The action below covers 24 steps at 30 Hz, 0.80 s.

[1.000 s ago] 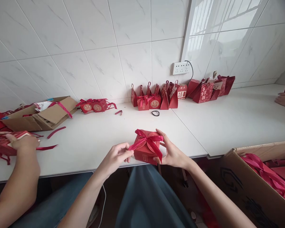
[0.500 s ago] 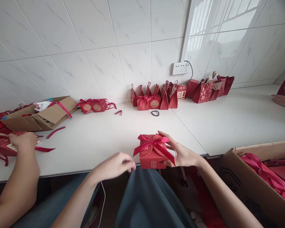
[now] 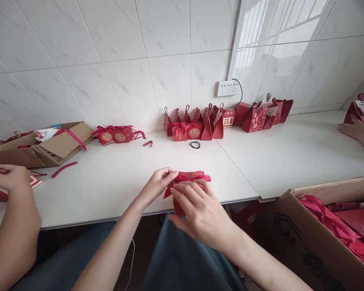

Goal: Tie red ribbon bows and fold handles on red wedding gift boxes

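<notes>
A red gift box (image 3: 179,205) with a crimson ribbon bow (image 3: 186,176) is at the table's front edge, partly hidden behind my right hand. My left hand (image 3: 160,180) pinches the bow's left side, thumb and forefinger together at the ribbon. My right hand (image 3: 200,210) is over the front of the box, fingers apart and bent toward the ribbon's left tail; whether its fingertips touch the ribbon is unclear.
Small red boxes (image 3: 194,131) line the wall behind, near a black band (image 3: 195,144). Left are an open carton (image 3: 21,157) and another person's hand (image 3: 13,178); right, a large carton (image 3: 294,226) of red boxes and another hand (image 3: 356,131) holding a box.
My right hand has left the box's right side and crossed over its front. My left hand has risen to the bow. The view has shifted slightly.
</notes>
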Motion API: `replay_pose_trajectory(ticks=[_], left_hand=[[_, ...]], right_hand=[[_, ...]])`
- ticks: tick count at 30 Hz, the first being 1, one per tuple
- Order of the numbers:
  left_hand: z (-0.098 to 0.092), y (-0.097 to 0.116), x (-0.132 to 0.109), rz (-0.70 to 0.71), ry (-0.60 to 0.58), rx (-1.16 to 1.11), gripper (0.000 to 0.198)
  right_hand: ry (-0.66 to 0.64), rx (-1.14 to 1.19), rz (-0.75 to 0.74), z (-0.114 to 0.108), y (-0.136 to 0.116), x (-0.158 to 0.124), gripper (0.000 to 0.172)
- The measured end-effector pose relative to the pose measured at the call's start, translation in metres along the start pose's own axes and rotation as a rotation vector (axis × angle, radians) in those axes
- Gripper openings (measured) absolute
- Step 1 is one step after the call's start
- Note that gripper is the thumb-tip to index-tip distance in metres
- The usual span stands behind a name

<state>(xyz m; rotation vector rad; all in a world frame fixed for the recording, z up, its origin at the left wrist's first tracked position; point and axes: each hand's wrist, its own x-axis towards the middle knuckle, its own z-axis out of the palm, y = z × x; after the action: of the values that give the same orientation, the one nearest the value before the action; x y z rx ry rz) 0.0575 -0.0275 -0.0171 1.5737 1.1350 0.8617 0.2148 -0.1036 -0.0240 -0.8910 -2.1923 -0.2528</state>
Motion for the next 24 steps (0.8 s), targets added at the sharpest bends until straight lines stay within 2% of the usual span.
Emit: replay_pose_trajectory(ticks=[2, 4, 8, 11, 15, 18, 21, 24], left_hand=[[0.002, -0.001, -0.001, 0.008, 0.024, -0.061, 0.033], [0.003, -0.002, -0.003, 0.017, 0.052, -0.121, 0.032], [0.008, -0.004, -0.006, 0.025, 0.064, -0.158, 0.033], [0.010, -0.004, -0.006, 0.024, 0.071, -0.164, 0.036], [0.010, -0.006, -0.005, 0.044, 0.083, -0.130, 0.034], [0.011, -0.008, -0.004, 0.042, 0.096, -0.133, 0.035], [0.012, -0.012, -0.002, 0.036, 0.089, -0.161, 0.035], [0.012, -0.014, -0.001, 0.066, 0.120, -0.037, 0.031]], right_hand=[[-0.017, -0.126, -0.005, 0.017, -0.004, -0.002, 0.028], [0.024, -0.146, -0.010, 0.027, -0.002, -0.007, 0.021], [0.159, -0.021, -0.055, 0.028, 0.007, -0.016, 0.019], [0.166, -0.043, -0.016, 0.025, 0.007, -0.017, 0.016], [0.092, -0.167, 0.056, 0.027, 0.001, -0.011, 0.040], [0.081, -0.217, 0.072, 0.030, -0.001, -0.007, 0.026], [0.127, -0.184, 0.029, 0.031, 0.002, -0.009, 0.013], [0.200, -0.132, -0.026, 0.030, 0.007, -0.013, 0.008]])
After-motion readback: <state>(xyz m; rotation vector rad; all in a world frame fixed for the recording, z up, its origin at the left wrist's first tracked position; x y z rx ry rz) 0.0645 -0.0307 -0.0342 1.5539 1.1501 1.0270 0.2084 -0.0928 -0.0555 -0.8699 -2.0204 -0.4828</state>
